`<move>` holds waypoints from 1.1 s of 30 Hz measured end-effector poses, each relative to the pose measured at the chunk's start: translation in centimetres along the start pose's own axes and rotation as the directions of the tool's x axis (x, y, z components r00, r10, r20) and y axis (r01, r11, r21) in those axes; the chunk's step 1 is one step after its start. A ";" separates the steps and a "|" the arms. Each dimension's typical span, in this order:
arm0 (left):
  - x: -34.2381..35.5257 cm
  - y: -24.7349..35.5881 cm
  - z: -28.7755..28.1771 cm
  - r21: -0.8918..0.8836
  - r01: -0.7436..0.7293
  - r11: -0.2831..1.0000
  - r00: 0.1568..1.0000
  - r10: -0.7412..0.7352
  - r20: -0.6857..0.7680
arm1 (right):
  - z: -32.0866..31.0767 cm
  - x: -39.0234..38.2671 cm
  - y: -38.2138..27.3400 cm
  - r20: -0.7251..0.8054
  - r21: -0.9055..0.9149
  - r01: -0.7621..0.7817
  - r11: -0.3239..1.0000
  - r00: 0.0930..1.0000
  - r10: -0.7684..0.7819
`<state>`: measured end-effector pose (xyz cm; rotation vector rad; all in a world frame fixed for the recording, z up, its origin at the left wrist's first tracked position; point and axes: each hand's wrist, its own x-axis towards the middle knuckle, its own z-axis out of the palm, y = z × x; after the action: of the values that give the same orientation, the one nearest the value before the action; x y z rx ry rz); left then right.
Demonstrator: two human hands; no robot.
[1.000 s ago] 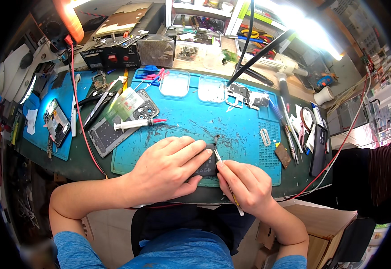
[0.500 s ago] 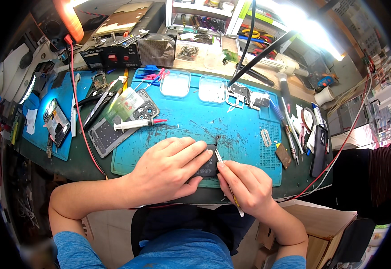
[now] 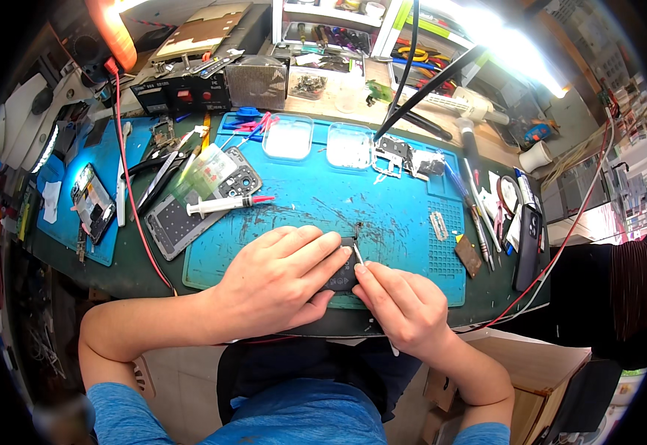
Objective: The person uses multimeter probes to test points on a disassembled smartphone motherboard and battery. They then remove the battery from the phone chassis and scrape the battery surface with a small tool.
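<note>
A flat black phone battery (image 3: 343, 277) with pale printing lies at the near edge of the blue work mat (image 3: 305, 211). My left hand (image 3: 283, 271) is laid over it, fingers closed together and pressing it down, hiding its left part. In a pinch, my right hand (image 3: 406, 304) holds a slim, pen-like metal tool (image 3: 358, 256). Its tip touches or nearly touches the battery's top right edge; the exact kind of tool I cannot make out. A thin dark strip (image 3: 358, 228) sticks up from that corner onto the mat.
Left of my hands, a syringe (image 3: 227, 205) lies across a grey phone back housing (image 3: 175, 226). Clear plastic trays (image 3: 288, 139) stand at the back. To the right are a perforated metal piece (image 3: 439, 226), a brown square (image 3: 468, 256), several pen-like tools and a dark phone (image 3: 529, 248).
My right hand has shifted slightly up and left along the tool, and the tool is tilted a little differently. My left hand and the battery stay in place.
</note>
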<state>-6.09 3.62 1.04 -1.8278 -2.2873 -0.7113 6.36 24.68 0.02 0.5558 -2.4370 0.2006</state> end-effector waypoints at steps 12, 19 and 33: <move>-0.1 0.0 0.0 0.009 -0.008 1.000 1.000 0.008 -0.004 | 0.2 -0.3 0.2 -0.010 0.022 -0.006 1.000 1.000 0.006; -0.1 -0.1 0.1 0.013 -0.005 1.000 1.000 0.005 -0.011 | -0.1 0.0 0.2 0.027 -0.018 0.046 0.999 0.999 -0.046; -0.2 -0.3 0.3 0.002 -0.012 1.000 1.000 0.012 -0.028 | 0.1 0.1 0.3 -0.033 0.091 -0.030 0.995 0.999 0.033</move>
<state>-6.25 3.51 0.64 -1.8171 -2.2577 -0.7274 6.14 24.93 -0.01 0.5490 -2.4133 0.3322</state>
